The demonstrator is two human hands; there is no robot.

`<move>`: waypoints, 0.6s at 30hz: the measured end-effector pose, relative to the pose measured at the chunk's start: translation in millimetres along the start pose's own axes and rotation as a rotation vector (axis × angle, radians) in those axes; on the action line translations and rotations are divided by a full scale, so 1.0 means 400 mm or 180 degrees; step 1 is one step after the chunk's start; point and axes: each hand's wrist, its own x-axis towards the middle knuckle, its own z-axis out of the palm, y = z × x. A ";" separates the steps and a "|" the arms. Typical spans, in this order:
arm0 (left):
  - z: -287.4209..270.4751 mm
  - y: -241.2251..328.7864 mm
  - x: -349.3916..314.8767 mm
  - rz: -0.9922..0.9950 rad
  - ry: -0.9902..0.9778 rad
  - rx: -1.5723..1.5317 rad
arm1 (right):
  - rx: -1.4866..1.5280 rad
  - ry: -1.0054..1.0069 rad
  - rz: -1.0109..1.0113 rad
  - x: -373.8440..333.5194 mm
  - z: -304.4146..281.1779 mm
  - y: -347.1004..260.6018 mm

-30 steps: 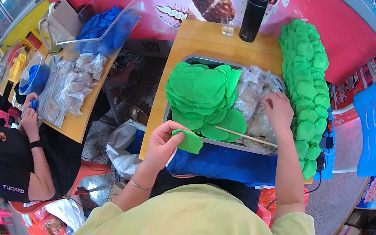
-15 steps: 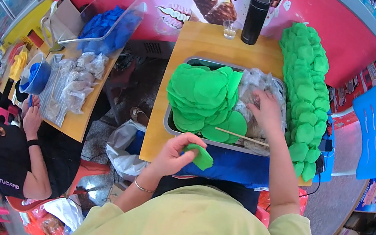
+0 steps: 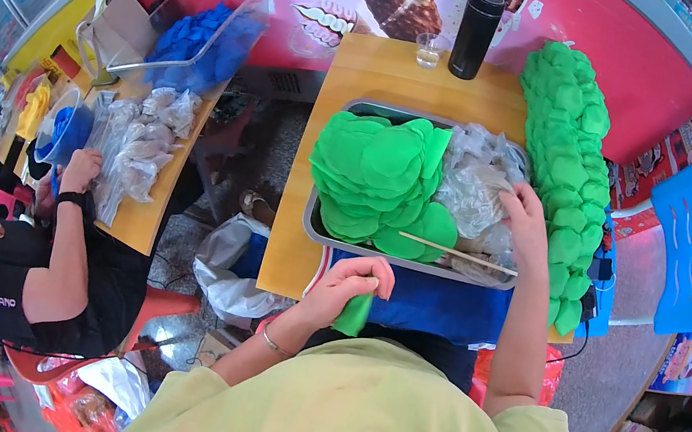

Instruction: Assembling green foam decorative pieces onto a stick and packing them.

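My left hand [image 3: 349, 286] is closed in front of the table's near edge, gripping a green cloth piece [image 3: 355, 312] that hangs folded below the fingers. At the right side of a metal tray [image 3: 411, 266], my right hand [image 3: 529, 225] has its fingertips drawn together by clear plastic bags [image 3: 474, 183]; anything between them is too small to make out. A heap of round green cloth pieces [image 3: 374, 161] fills the tray's left part. Across the tray's near side lies a thin wooden stick [image 3: 458, 252].
A long stack of green pieces [image 3: 564, 162] runs along the table's right edge. A black flask [image 3: 475, 33] and a clear cup [image 3: 429, 51] stand at the back. Leftward, a co-worker [image 3: 13, 268] sits at another table with blue pieces [image 3: 200, 47]. A blue chair [image 3: 688, 244] stands right.
My left hand has moved slightly right, and its green piece now hangs downward, folded. My right hand has shifted right from the middle of the bags to their edge. The co-worker's arm has risen.
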 end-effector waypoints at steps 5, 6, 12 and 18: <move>0.014 -0.024 0.037 -0.0251 0.0009 0.0009 | 0.1844 -0.0160 0.0468 -0.054 0.012 -0.040; 0.034 -0.020 0.050 -0.0359 0.0224 -0.0039 | 0.2150 -0.0310 0.0530 -0.062 0.020 -0.051; 0.085 -0.058 0.173 -0.0480 0.0715 0.0041 | 0.2165 -0.0565 0.0123 -0.097 0.039 -0.053; 0.092 -0.076 0.310 0.0176 0.0696 0.0179 | 0.1318 -0.0015 -0.0597 -0.099 0.048 -0.022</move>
